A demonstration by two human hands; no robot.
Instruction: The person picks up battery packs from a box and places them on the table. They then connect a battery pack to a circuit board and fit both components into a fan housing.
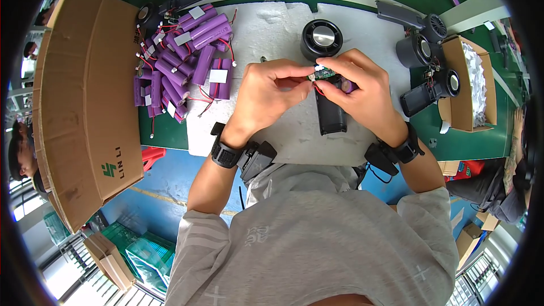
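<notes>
A black handheld device lies in front of me, its round head (322,38) with a silver centre at the far end and its black handle (332,118) toward me. Between my hands, over the joint of the two, is a small green circuit board (325,73) with white connectors and red wires. The thumb and forefinger of my left hand (266,95) pinch a small wire connector at the board's left edge. My right hand (362,85) has its thumb and fingertips closed on the board from the right. Partly behind those fingers shows a purple battery (348,85).
A pile of purple battery packs (184,56) with red wires lies left on the white foam sheet (266,28). A tall cardboard box (93,96) stands beyond it. At right are several black device parts (416,51) and a carton (492,90) of white packets.
</notes>
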